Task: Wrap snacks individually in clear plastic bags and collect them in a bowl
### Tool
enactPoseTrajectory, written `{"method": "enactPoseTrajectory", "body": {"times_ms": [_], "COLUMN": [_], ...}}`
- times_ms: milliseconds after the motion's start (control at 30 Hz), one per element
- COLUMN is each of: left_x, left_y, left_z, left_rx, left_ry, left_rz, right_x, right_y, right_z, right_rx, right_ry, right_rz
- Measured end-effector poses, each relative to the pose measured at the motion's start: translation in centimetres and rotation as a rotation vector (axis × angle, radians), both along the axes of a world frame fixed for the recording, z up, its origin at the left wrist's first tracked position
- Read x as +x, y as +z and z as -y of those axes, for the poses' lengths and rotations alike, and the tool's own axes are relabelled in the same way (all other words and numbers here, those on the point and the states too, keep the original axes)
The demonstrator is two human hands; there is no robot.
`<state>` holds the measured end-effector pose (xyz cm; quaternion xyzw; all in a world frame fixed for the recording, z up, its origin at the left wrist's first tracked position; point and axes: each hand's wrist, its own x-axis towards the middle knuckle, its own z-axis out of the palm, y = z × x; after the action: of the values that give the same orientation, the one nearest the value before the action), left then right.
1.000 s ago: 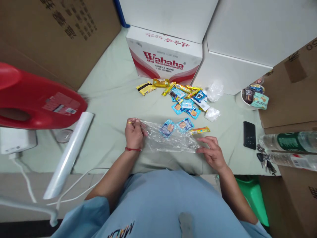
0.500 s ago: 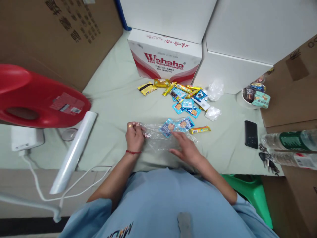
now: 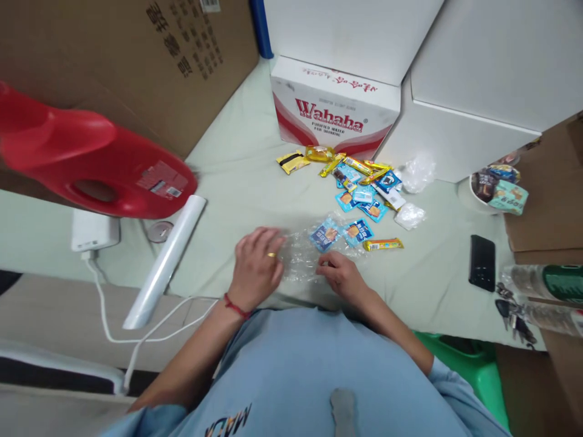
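A crinkled sheet of clear plastic film [image 3: 298, 258] lies on the cloth between my hands. My left hand [image 3: 255, 267] is palm down over the film's left end, fingers stretched forward and slightly blurred, thumb apart. Pinching the film's near edge, my right hand [image 3: 344, 276] has its fingers curled together. One blue snack packet [image 3: 325, 234] rests at the film's far side, with a second blue packet [image 3: 357, 232] beside it. A yellow snack stick [image 3: 383, 244] lies just right of these.
Behind are a pile of snacks [image 3: 364, 182], crumpled plastic [image 3: 416, 173] and a Wahaha carton [image 3: 334, 112]. On the left stand a red jug [image 3: 113, 164], a white film roll [image 3: 166, 264] and a white charger [image 3: 95, 230]. A phone [image 3: 482, 262], keys [image 3: 514, 315] and bottles [image 3: 555, 282] lie right.
My left hand has turned from a pinch at the film's left end to palm down with fingers outstretched. My right hand has drawn nearer and curled its fingers onto the film. The view has shifted left.
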<state>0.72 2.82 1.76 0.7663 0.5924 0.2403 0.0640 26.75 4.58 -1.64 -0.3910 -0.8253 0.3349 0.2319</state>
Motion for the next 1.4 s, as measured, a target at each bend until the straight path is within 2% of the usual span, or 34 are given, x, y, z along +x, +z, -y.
{"method": "enactPoseTrajectory", "body": {"times_ms": [33,100,200,300,400,467,700,833,933,1033,1100,1167,1300,1400], "left_x": [0.9,2.3,3.1,2.5,1.8,1.6,1.0,0.2,0.2,0.8,1.3,1.6,0.7,-0.4], "left_y": [0.0,-0.8,-2.6,-3.8,-4.1,-4.3,-5.0,-4.9,-4.8,-4.7,-4.7,-4.7,-5.2,-5.8], "left_z": [-0.7,-2.4,-4.7,-5.5,-5.2,-4.8,-4.7,-3.8,-2.6,-2.2,-2.6,-3.1,-3.3,-2.7], "left_rx": [-0.027,-0.107,-0.226,-0.27,-0.337,-0.351,-0.22,0.042,0.221,0.243,0.15,0.012,-0.179,-0.222], "left_ry": [-0.079,-0.161,-0.156,-0.117,-0.009,0.107,0.467,0.536,0.444,0.256,0.091,-0.033,-0.097,-0.119], "left_rz": [-0.014,-0.03,0.022,0.283,0.573,0.645,0.614,0.41,0.207,0.053,-0.023,-0.083,-0.192,-0.235], "right_x": [0.2,0.8,2.3,4.3,6.0,6.8,8.4,9.9,11.2,11.5,10.7,9.5,8.4,10.2], "right_y": [0.0,0.0,0.0,-0.4,-0.8,-1.1,-1.5,-0.9,0.5,1.7,2.0,1.6,0.3,0.5], "right_z": [0.0,0.2,1.1,2.3,3.5,4.1,5.0,5.6,5.9,5.4,4.8,4.3,4.8,5.3], "right_rx": [0.016,0.049,0.076,0.053,0.014,-0.004,0.021,0.043,0.058,0.116,0.181,0.21,0.11,0.039], "right_ry": [0.001,-0.007,-0.056,-0.144,-0.238,-0.281,-0.3,-0.215,-0.17,-0.28,-0.346,-0.317,-0.121,-0.085], "right_rz": [0.004,0.002,-0.023,-0.043,-0.067,-0.083,-0.098,-0.071,-0.026,-0.028,-0.011,0.057,0.195,0.135]}}
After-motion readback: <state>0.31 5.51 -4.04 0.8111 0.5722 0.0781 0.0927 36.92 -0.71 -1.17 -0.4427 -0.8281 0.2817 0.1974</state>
